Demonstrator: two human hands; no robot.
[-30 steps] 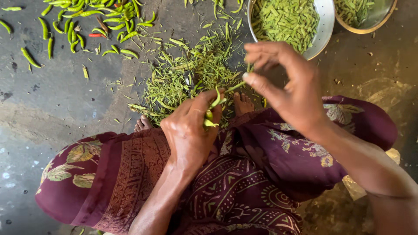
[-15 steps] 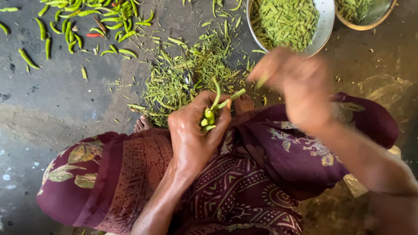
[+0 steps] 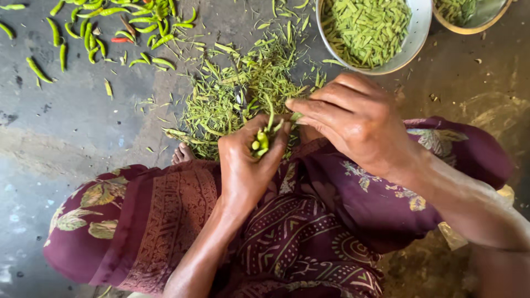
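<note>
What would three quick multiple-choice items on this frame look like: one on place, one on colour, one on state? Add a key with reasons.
1. Where is the metal bowl of cut green pieces?
A. top right of the floor
B. on the lap
C. bottom left

2. What colour is the one odd chilli among the green chillies?
A. yellow
B. red
C. purple

3. What is the left hand doing?
A. lying flat on the floor
B. resting empty on the knee
C. gripping a bunch of green pods

Key: 1 A, the bowl sits beyond the pile of trimmings; 2 B, one red chilli lies there; 3 C, pods stick out of the closed fist, the right hand pinching at their tips.
</note>
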